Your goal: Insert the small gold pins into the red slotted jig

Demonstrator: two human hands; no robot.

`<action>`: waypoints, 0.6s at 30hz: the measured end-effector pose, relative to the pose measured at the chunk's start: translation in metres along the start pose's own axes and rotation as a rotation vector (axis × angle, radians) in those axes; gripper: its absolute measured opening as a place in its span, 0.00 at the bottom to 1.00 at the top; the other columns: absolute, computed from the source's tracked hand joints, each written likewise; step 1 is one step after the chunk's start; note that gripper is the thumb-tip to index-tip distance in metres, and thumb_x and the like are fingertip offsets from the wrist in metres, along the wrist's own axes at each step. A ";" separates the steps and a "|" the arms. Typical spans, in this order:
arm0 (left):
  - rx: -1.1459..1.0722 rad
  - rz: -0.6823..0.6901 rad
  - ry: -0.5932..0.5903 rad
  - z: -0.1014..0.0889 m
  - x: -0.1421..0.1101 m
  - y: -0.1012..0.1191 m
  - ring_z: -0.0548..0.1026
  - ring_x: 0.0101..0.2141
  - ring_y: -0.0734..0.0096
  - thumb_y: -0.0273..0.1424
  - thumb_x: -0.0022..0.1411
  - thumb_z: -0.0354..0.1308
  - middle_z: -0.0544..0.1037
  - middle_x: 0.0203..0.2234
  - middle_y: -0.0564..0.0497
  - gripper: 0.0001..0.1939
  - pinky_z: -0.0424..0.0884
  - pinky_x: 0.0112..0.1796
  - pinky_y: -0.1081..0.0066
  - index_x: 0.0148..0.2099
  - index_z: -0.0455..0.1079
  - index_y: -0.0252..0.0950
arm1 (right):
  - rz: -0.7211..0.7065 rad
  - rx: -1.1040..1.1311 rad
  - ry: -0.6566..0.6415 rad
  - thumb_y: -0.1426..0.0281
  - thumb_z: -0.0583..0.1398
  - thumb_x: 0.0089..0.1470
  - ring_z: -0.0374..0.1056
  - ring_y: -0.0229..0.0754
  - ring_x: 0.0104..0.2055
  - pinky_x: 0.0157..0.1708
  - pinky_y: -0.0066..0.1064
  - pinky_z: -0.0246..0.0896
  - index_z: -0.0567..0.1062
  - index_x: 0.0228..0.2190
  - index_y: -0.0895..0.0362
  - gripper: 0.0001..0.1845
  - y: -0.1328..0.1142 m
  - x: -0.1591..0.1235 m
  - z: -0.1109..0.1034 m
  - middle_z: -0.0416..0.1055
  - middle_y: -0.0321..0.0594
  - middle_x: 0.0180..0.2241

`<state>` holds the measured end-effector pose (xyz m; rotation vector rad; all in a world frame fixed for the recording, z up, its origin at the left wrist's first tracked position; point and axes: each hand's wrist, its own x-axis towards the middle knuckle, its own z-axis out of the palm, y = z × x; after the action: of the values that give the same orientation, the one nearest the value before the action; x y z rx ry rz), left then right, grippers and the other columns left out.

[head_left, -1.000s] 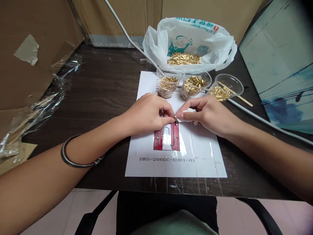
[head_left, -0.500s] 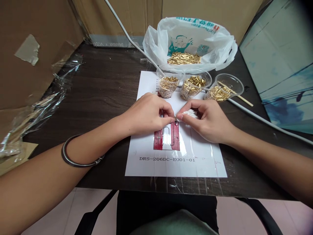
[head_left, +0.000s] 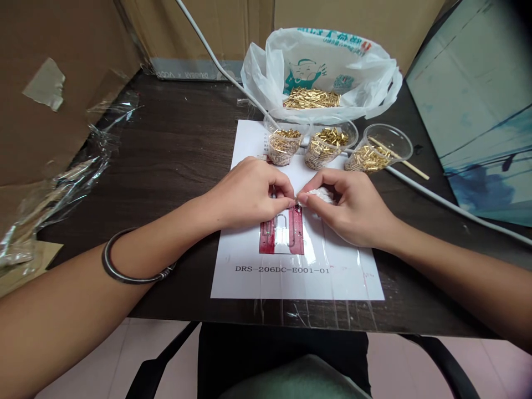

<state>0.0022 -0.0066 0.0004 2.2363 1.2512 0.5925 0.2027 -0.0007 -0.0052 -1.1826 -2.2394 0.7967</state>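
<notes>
My left hand (head_left: 260, 191) is closed in a pinch above the printed sheet (head_left: 241, 282), its fingertips meeting those of my right hand (head_left: 347, 202). Something tiny sits between the fingertips, too small to make out. A crumpled white tissue (head_left: 323, 194) is tucked in my right hand, held under the curled fingers while thumb and forefinger pinch. Just below the fingertips lies a red and white printed diagram (head_left: 281, 235) under clear tape, partly covered by my left hand.
Behind the hands stand three clear plastic cups of small brass pins: a left cup (head_left: 284, 149), a middle cup (head_left: 326, 149) and a tilted right cup (head_left: 369, 158). A plastic bag (head_left: 366, 83) holds more pins. A thin stick (head_left: 415, 170) leans in the right cup. A white cable (head_left: 461, 210) crosses the table.
Both hands stay pinched together over the diagram with hardly any movement. The whole view has shifted slightly.
</notes>
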 end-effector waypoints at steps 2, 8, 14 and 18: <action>0.004 0.002 -0.004 0.000 0.000 0.000 0.74 0.27 0.73 0.28 0.54 0.59 0.80 0.26 0.52 0.08 0.65 0.30 0.72 0.33 0.80 0.37 | -0.013 0.002 -0.010 0.67 0.60 0.52 0.53 0.33 0.22 0.25 0.30 0.48 0.77 0.28 0.58 0.07 0.000 0.002 -0.001 0.65 0.33 0.19; 0.012 0.012 -0.002 -0.001 0.000 0.000 0.73 0.26 0.74 0.28 0.54 0.59 0.80 0.25 0.52 0.08 0.64 0.29 0.72 0.32 0.80 0.36 | -0.053 -0.024 -0.069 0.70 0.61 0.51 0.53 0.32 0.22 0.24 0.29 0.47 0.77 0.28 0.58 0.06 -0.002 0.007 -0.003 0.68 0.34 0.22; 0.016 0.017 -0.002 -0.001 0.001 0.000 0.73 0.26 0.74 0.29 0.54 0.59 0.80 0.24 0.52 0.07 0.63 0.28 0.73 0.31 0.80 0.36 | -0.039 -0.030 -0.069 0.68 0.60 0.52 0.54 0.32 0.22 0.24 0.29 0.48 0.78 0.29 0.57 0.07 0.001 0.007 -0.002 0.69 0.34 0.23; 0.006 0.008 -0.009 -0.001 0.001 -0.001 0.75 0.28 0.73 0.29 0.54 0.60 0.80 0.26 0.53 0.06 0.65 0.31 0.72 0.32 0.79 0.38 | -0.080 -0.071 -0.021 0.69 0.61 0.53 0.60 0.35 0.25 0.27 0.30 0.52 0.77 0.29 0.56 0.06 -0.010 0.004 -0.011 0.71 0.36 0.26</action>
<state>0.0010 -0.0051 0.0003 2.2470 1.2416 0.5814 0.2023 0.0017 0.0102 -1.1136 -2.3341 0.7067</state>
